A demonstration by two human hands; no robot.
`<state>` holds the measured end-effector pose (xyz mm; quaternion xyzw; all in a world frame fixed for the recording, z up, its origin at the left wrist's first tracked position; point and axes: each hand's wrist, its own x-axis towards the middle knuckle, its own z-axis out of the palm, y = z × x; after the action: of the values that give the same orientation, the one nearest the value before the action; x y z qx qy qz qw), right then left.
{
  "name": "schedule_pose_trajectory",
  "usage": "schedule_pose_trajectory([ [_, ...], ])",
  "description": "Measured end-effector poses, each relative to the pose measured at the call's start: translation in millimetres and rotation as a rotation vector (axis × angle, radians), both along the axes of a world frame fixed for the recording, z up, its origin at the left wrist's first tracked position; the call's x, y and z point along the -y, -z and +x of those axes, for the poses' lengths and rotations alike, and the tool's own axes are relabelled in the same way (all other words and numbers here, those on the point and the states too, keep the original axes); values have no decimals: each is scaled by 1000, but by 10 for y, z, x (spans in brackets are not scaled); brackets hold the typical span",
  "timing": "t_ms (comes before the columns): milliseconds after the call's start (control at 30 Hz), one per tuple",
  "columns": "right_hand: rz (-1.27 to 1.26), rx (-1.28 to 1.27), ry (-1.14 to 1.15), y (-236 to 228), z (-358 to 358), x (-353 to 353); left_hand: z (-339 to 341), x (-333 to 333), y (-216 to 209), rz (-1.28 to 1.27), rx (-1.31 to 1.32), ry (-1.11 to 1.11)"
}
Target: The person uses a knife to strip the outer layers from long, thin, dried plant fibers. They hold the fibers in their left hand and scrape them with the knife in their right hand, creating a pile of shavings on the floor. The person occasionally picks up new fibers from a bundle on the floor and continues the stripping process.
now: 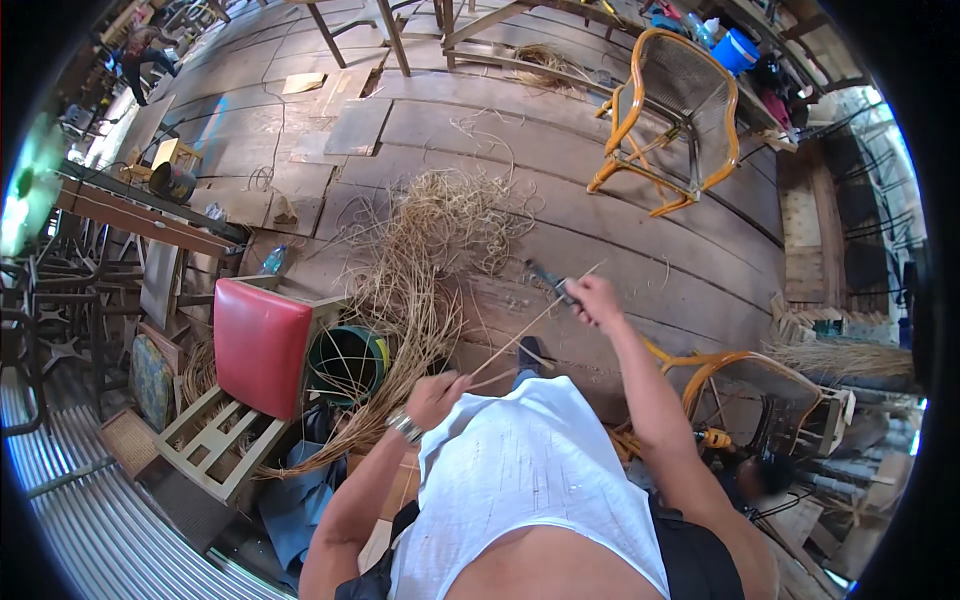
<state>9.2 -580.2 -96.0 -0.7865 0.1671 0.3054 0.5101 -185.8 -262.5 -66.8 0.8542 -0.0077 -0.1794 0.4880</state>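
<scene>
My left hand (437, 400), with a metal watch on its wrist, is closed on a thin tan rattan strip (522, 331) just in front of my white shirt. The strip runs taut-looking up and right to my right hand (597, 303). That hand is closed around a slim dark hand tool (546, 278) whose end points up and left; its exact kind is too small to tell. The strip passes at the tool and its tip sticks out beyond my right fingers. A loose strip end also hangs by my left hand.
A tangled heap of rattan strips (425, 240) covers the floor ahead. To the left lie a chair with a red seat (262, 345) and a green bucket (376, 360). A rattan armchair (690, 110) stands far right, another (760, 380) near right. A person (143, 60) is far left.
</scene>
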Motion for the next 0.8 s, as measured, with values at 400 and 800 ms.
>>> schedule_pose_trajectory([
  [400,-172,451,427,-1437,1553,2125,-3607,-2853,15,967,-723,-326],
  [800,-38,143,-365,-418,11,-446,24,108,392,330,-239,-97],
])
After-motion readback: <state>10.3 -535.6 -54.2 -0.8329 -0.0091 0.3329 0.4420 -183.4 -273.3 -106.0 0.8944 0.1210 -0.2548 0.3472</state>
